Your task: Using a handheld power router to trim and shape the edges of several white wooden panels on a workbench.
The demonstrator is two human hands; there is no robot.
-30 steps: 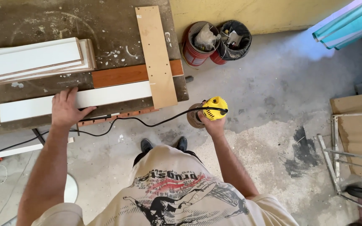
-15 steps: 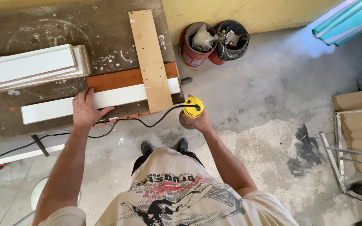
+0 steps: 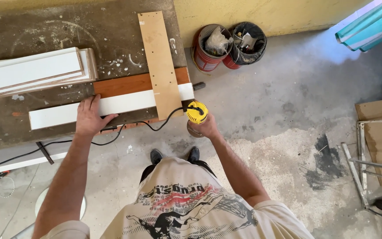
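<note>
My left hand [image 3: 91, 117] presses flat on a long white board [image 3: 124, 104] lying across the workbench [image 3: 67, 26]. A reddish-brown board [image 3: 127, 83] lies just behind it, and a light plywood strip [image 3: 161, 62] crosses both boards. My right hand [image 3: 205, 128] grips a yellow-topped power tool [image 3: 196, 113] at the board's right end, by the bench corner. Its black cord [image 3: 124, 128] runs left along the bench's front edge.
A stack of white boards [image 3: 32, 71] lies at the bench's left. A red bucket [image 3: 212, 46] and a black bucket [image 3: 248, 42] stand by the yellow wall. A metal frame with cardboard [image 3: 376, 146] is at the right. My shoes [image 3: 175, 156] stand on concrete floor.
The view has shifted, so the bench sits further right in frame. My left hand stays on the white board and my right hand still holds the tool at the board's end.
</note>
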